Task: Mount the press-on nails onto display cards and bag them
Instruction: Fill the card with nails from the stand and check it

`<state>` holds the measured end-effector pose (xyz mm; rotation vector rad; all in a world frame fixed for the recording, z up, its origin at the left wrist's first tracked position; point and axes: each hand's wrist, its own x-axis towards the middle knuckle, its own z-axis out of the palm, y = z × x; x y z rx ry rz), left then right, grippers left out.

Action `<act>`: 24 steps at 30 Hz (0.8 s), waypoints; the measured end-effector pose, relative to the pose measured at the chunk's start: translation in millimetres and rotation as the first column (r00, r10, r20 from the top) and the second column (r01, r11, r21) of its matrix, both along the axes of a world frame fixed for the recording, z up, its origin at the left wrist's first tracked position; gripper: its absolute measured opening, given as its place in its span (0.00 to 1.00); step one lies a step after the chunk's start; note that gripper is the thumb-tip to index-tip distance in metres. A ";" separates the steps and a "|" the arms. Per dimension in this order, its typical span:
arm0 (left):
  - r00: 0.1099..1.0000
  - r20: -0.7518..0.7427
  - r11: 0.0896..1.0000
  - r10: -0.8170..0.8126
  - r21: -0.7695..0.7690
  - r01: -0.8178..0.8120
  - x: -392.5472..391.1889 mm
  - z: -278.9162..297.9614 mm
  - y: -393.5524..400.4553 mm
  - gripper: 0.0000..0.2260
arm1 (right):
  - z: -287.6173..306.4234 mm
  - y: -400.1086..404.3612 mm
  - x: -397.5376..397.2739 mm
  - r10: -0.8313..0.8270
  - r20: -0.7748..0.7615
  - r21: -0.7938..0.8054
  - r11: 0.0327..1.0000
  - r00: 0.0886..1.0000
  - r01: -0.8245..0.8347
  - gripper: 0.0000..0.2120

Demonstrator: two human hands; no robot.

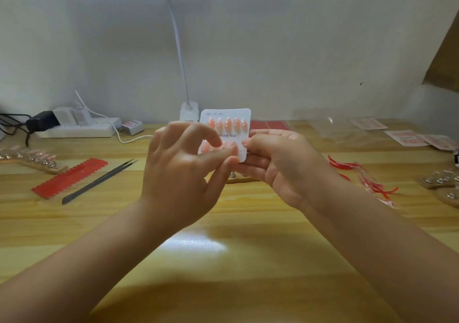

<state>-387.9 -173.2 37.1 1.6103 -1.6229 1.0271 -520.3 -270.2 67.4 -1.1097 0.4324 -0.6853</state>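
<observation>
head view: white display card (232,136) carries a full top row of five pink nails (227,124). right hand (278,163) grip holds the card's edge; left hand (183,171) grip pinches its lower corner.

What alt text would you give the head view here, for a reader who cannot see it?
Above a wooden table, the right hand holds a white display card with a top row of five pink press-on nails, while the left hand pinches at its lower row. Tweezers and a red strip lie left.

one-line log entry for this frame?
stage: mounting nails | right hand: holds card | left hand: pinches nail at bottom row | top row: filled
</observation>
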 end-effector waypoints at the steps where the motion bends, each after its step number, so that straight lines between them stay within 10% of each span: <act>1: 1.000 -0.029 1.000 -0.010 0.027 0.011 -1.5 -1.0 -0.4 0.12 | -0.9 -1.2 -0.1 -0.004 0.005 0.004 1.000 1.000 0.004 0.10; 8: 0.893 -0.446 0.998 -0.065 -0.025 0.060 -1.3 3.7 -1.7 0.19 | -4.4 -9.8 -0.8 -0.064 0.008 -0.027 0.998 0.998 0.065 0.13; 12: 0.433 -0.891 0.964 -0.135 -0.017 0.265 3.6 4.8 -5.9 0.17 | -9.1 -11.9 1.2 -0.063 0.009 -0.045 0.997 0.998 0.063 0.12; 24: 0.260 -0.938 0.947 -0.230 -0.154 0.282 3.4 2.7 -7.4 0.07 | -16.5 -16.8 -2.1 -0.023 -0.019 -0.180 0.983 1.000 0.020 0.12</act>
